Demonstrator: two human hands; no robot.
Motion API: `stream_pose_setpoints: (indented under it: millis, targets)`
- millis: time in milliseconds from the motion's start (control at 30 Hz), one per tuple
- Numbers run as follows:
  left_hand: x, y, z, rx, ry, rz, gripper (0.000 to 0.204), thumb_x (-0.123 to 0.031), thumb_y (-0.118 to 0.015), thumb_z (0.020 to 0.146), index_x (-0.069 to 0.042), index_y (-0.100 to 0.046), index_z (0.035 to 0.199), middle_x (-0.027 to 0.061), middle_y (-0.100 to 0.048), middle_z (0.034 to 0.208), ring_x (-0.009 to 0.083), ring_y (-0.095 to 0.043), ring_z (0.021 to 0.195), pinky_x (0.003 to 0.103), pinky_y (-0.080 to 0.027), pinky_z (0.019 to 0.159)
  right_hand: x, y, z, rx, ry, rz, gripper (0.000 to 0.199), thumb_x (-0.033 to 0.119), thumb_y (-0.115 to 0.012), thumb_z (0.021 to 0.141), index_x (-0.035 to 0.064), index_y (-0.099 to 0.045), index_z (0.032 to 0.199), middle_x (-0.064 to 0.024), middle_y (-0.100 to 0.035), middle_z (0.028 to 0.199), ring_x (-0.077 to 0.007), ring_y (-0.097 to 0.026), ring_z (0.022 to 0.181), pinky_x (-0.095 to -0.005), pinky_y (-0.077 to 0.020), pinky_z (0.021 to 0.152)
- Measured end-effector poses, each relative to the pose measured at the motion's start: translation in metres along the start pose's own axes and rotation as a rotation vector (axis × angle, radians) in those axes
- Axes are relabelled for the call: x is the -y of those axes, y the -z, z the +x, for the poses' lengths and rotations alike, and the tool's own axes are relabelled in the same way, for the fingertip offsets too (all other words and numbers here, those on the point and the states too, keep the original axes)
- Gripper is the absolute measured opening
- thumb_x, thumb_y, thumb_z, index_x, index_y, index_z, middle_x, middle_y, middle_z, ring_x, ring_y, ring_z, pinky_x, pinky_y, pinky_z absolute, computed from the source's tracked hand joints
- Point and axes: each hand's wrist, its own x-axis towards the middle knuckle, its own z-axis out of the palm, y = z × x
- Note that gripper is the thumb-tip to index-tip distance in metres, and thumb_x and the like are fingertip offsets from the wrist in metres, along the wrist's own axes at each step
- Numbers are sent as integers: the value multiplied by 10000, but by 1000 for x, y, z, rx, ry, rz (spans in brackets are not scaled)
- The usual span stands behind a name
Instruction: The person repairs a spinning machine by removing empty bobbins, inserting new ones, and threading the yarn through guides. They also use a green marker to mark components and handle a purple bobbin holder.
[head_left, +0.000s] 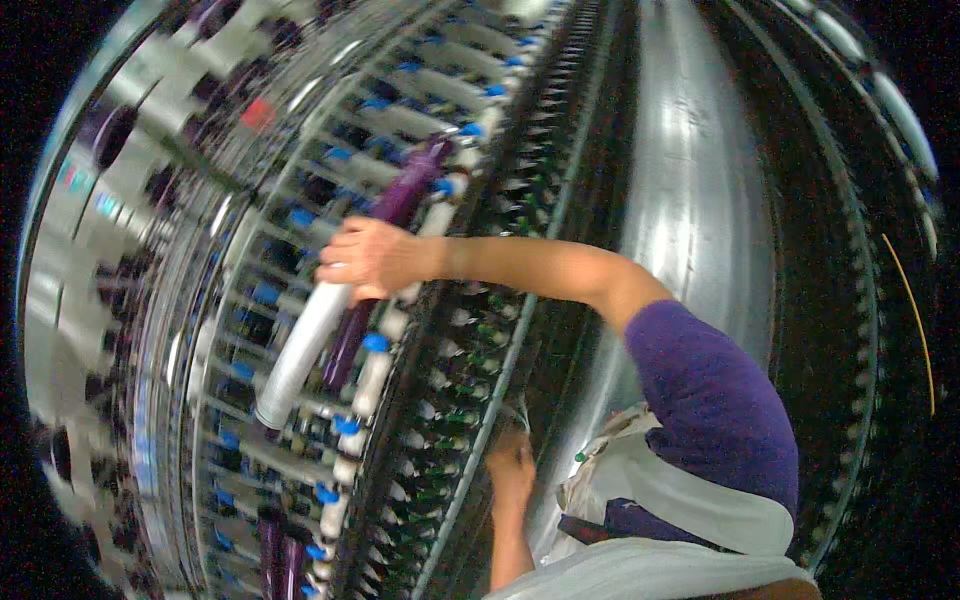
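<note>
My right hand (375,258) reaches across to the left, its back turned up and its fingers curled over the upper end of a silver-grey cylinder (300,355). The cylinder lies at a slant over the machine frame. A glossy purple tube (408,185) extends beyond the hand, and another purple tube (347,345) runs just beside the cylinder. Lower down, my left hand (511,452) is near the machine's rail, close to my body. Motion smears its fingers; a thin pale strand (524,412) shows beside them, and whether it is held I cannot make out.
A long row of blue-capped white spools (372,375) borders the frame. Dark spindles with green parts (465,365) line the strip beside it. A grey rail (520,330) runs lengthwise. To the right stretches a shiny metal surface (690,150). More purple tubes (280,555) sit at lower left.
</note>
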Motion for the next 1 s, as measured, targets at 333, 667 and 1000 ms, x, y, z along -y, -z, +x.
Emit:
stream_pose_setpoints:
  millis: [333,667,1000]
  targets:
    - [73,-75,-48,801,390,-655,248,-66,-542,879,-13,-604,1113,126,-660,1035,266,-638,856,376,-498,713,10,-40,-41,-136,-220,-31,697,569,-627,750,179,-494,1311,-100,-455,1345,-320,-371,1293,-601,-170,1075]
    - [-4,-151,10,1117,298,-711,331,-110,-571,907,-21,-558,1225,108,-648,1107,208,-626,876,338,-494,710,155,351,-421,737,-1394,-217,184,142,-655,794,96,-685,969,-95,-643,904,-262,-605,885,-392,-470,810]
    - [-286,-308,98,1289,-273,-833,464,-99,-593,905,5,-454,1334,104,-588,1233,203,-579,1072,307,-467,895,421,770,-289,695,-1530,-2525,490,24,-605,712,81,-548,1195,-169,-644,970,-343,-612,940,-468,-477,833]
